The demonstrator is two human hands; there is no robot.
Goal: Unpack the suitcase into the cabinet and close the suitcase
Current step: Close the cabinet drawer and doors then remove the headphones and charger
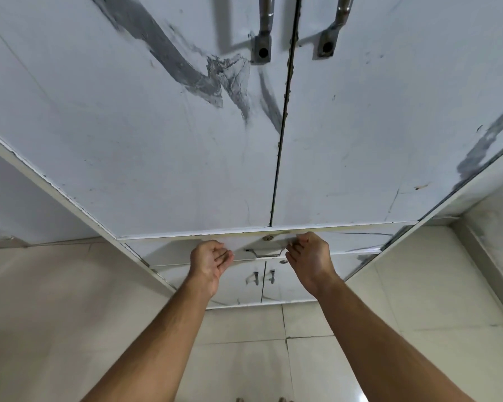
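Note:
The white marbled cabinet [163, 158] fills the view, and its two tall doors are shut along a dark centre seam. Below them is a drawer [349, 240] with a thin metal handle [266, 252]. My left hand [211, 261] hovers just left of that handle, palm turned inward, fingers loosely curled and holding nothing. My right hand [310, 256] is at the handle's right end with its fingers curled toward the drawer front. Its fingertips are hidden, so I cannot tell whether it grips anything. No suitcase is in view.
Two metal door handles [265, 30] stick out near the top of the tall doors. Beneath the drawer are two small lower doors [291, 282] with short handles. Pale floor tiles [244, 343] lie below, and walls close in on both sides.

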